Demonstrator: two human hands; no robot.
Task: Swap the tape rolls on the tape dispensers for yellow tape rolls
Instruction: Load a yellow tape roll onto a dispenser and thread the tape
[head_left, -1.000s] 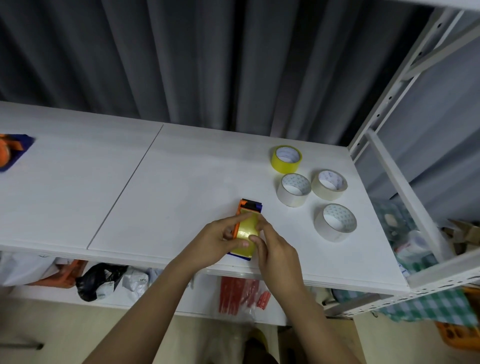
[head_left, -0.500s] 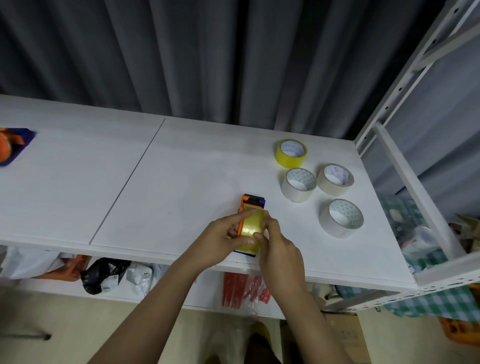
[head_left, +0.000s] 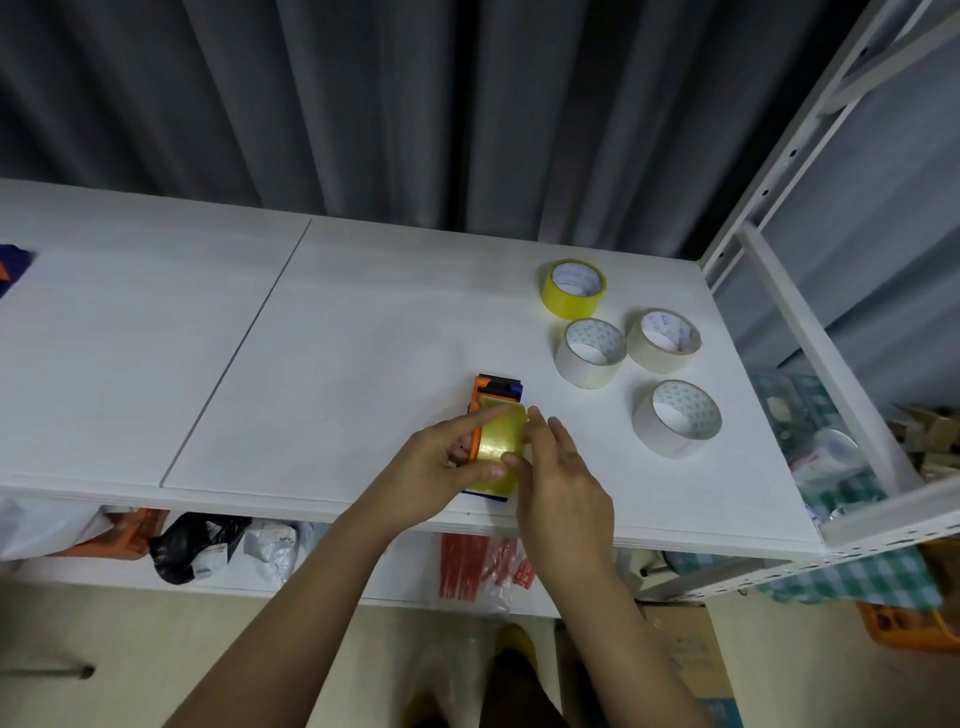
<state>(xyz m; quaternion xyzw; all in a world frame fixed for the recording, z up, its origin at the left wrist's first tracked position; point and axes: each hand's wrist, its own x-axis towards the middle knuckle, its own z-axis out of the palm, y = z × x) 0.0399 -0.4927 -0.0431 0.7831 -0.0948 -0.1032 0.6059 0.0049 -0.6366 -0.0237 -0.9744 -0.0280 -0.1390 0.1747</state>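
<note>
An orange and blue tape dispenser (head_left: 497, 388) lies near the front edge of the white table (head_left: 363, 338), with a yellow tape roll (head_left: 501, 439) set in it. My left hand (head_left: 447, 465) grips the dispenser from the left, index finger laid across the roll's top and thumb at its near end. My right hand (head_left: 558, 470) touches the roll's right side with its fingers fairly straight. A spare yellow roll (head_left: 574, 288) lies flat at the back right. Three pale rolls sit near it: one (head_left: 589, 353), another (head_left: 664, 340), a third (head_left: 677, 418).
A second orange and blue dispenser (head_left: 13, 262) peeks in at the far left edge. A white metal shelf frame (head_left: 810, 332) stands along the table's right side. Bags (head_left: 197, 545) and red packets (head_left: 483, 566) lie on the shelf below the tabletop.
My hands stay on the dispenser and yellow roll. My right hand's fingers have straightened somewhat along the roll's side. The camera has shifted slightly.
</note>
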